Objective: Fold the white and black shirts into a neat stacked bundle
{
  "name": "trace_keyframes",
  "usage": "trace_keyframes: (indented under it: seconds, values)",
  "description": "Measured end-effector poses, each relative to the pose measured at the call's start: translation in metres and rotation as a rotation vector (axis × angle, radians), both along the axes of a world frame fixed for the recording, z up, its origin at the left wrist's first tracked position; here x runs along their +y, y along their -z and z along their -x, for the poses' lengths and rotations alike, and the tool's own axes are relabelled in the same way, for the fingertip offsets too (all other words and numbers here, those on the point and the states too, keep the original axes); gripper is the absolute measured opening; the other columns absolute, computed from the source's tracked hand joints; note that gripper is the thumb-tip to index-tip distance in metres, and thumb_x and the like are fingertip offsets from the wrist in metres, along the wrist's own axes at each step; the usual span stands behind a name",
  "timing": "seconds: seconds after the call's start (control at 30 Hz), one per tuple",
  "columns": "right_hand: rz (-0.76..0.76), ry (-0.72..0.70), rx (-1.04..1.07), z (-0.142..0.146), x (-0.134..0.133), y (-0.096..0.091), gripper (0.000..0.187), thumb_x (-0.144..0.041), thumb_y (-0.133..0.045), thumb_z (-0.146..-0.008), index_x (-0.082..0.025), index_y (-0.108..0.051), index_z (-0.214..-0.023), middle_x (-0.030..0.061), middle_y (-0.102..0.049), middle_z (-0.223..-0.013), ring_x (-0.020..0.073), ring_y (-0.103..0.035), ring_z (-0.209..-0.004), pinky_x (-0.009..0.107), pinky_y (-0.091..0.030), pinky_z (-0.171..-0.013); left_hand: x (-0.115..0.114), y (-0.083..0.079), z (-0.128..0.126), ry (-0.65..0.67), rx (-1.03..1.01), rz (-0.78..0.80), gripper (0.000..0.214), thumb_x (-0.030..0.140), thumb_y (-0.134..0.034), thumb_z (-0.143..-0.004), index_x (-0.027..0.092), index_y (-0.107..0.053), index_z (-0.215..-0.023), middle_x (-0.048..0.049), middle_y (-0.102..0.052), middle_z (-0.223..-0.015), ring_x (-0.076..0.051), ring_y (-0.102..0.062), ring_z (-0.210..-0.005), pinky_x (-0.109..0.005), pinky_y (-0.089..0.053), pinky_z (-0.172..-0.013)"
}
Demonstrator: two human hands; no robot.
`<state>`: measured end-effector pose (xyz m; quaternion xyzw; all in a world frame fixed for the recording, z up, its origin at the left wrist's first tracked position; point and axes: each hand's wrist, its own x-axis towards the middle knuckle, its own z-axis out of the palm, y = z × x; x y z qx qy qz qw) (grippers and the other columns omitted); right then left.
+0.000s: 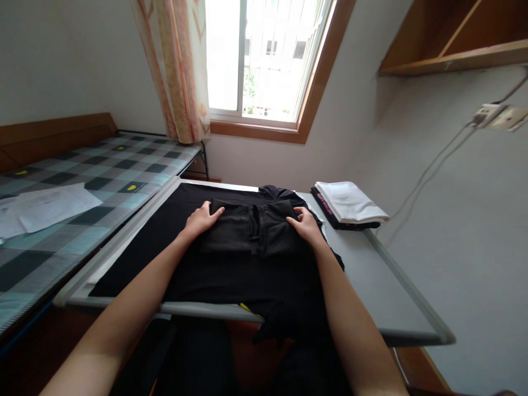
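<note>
A folded black garment [231,234], too dark to tell its kind, lies on a larger black T-shirt [136,247] spread across the table. Its two side parts come near each other in the middle, where a narrow fold shows. My left hand [202,219] grips the far left corner, thumb on top and fingers partly hidden at the edge. At the far right corner, my right hand [306,224] pinches the cloth in the same way. The shirt's near edge hangs over the table's front edge, with a bit of yellow showing.
The grey-framed table [396,291] bears a stack of folded clothes at the far right, a white one [348,201] over a black one [325,212]. To the left is a bed with a checked mattress [136,159] and white papers [53,206]. Cords hang from a wall socket [489,115].
</note>
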<state>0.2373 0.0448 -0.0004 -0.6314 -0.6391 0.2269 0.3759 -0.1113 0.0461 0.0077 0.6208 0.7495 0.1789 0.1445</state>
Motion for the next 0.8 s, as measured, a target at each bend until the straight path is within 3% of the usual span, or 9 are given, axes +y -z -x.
trace_keyframes:
  seconds: [0.1,0.27,0.4,0.5,0.67,0.8]
  values:
    - [0.059,0.051,-0.066,-0.013,0.000,-0.004,0.042,-0.036,-0.069,-0.072,-0.016,-0.059,-0.109,0.0009,-0.060,-0.077,0.0170,-0.058,-0.070,0.030,-0.047,-0.069,0.003,0.001,-0.001,0.060,-0.096,0.018,0.078,0.070,-0.052,-0.077,0.017,-0.049,-0.134,-0.0177,-0.067,-0.116,-0.035,-0.064,-0.105,-0.038,-0.050,-0.081]
    - [0.244,-0.120,0.157,-0.020,-0.013,-0.018,0.064,-0.034,-0.071,-0.072,-0.019,-0.050,-0.130,-0.0033,-0.057,-0.071,0.0147,-0.058,-0.063,0.026,-0.047,-0.060,0.009,-0.003,0.008,0.056,-0.456,0.110,0.060,0.044,-0.060,-0.080,0.015,-0.051,-0.131,-0.0074,-0.069,-0.084,-0.020,-0.065,-0.064,-0.025,-0.047,-0.051]
    - [0.267,-0.209,0.359,-0.017,-0.016,-0.029,0.068,-0.028,-0.067,-0.074,-0.023,-0.041,-0.137,-0.0035,-0.058,-0.072,0.0147,-0.060,-0.064,0.024,-0.047,-0.057,0.011,-0.003,0.013,0.051,-0.622,0.127,0.053,0.033,-0.063,-0.078,0.017,-0.053,-0.127,-0.0021,-0.063,-0.077,-0.012,-0.057,-0.054,-0.020,-0.045,-0.046]
    - [0.243,-0.237,0.321,-0.011,-0.007,-0.040,0.065,-0.026,-0.065,-0.073,-0.022,-0.043,-0.135,-0.0049,-0.057,-0.070,0.0133,-0.058,-0.061,0.022,-0.046,-0.053,0.010,-0.002,0.013,0.056,-0.734,0.151,0.056,0.031,-0.068,-0.075,0.017,-0.052,-0.127,-0.0010,-0.061,-0.076,-0.010,-0.054,-0.051,-0.020,-0.045,-0.045]
    - [0.135,-0.254,0.124,0.035,0.002,-0.083,0.049,-0.023,-0.067,-0.073,-0.017,-0.057,-0.121,-0.0063,-0.052,-0.065,0.0091,-0.052,-0.057,0.019,-0.044,-0.052,0.005,-0.006,0.010,0.013,-0.886,0.199,0.055,0.033,-0.075,-0.072,0.019,-0.055,-0.122,-0.0022,-0.065,-0.081,-0.010,-0.057,-0.053,-0.019,-0.045,-0.045]
    - [0.037,-0.663,0.311,0.091,-0.006,-0.105,0.059,-0.028,-0.063,-0.083,-0.025,-0.042,-0.138,0.0011,-0.064,-0.096,0.0109,-0.061,-0.076,0.025,-0.054,-0.071,0.001,-0.008,0.008,0.022,-1.000,0.199,0.054,0.034,-0.080,-0.066,0.019,-0.060,-0.114,-0.0034,-0.068,-0.083,-0.013,-0.061,-0.057,-0.020,-0.047,-0.047]
